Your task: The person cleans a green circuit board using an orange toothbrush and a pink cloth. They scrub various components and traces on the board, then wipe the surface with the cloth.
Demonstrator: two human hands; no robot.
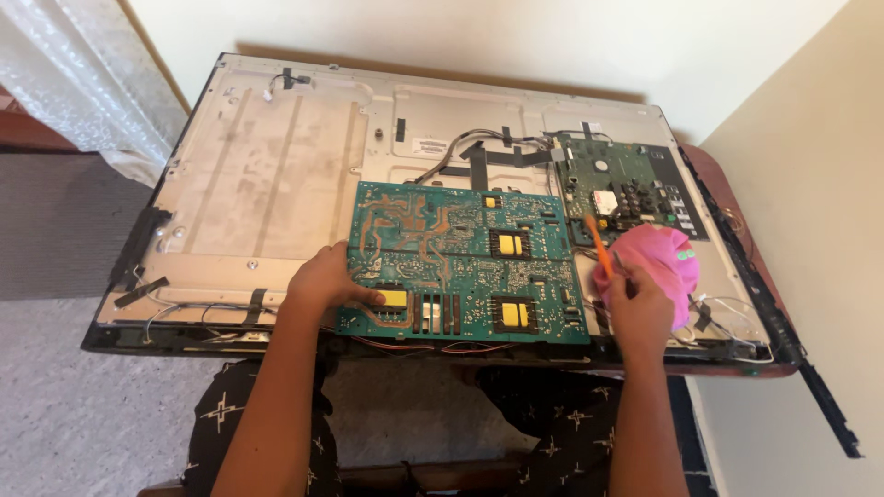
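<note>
A large green circuit board (460,262), solder side up, lies on the metal back panel of an opened flat television (267,175). My left hand (324,279) grips the board's left edge, thumb on its lower left corner. My right hand (637,308) sits just past the board's right edge and holds a thin orange-handled tool (599,246) together with a bunched pink cloth (661,262). A smaller green board (626,189) stays fixed on the panel at the upper right.
Black and grey cables (479,147) run taped across the panel's top centre. Thin wires (737,313) trail at the lower right corner. A loose black frame strip (810,377) hangs off the right side. A curtain (83,74) hangs at the left.
</note>
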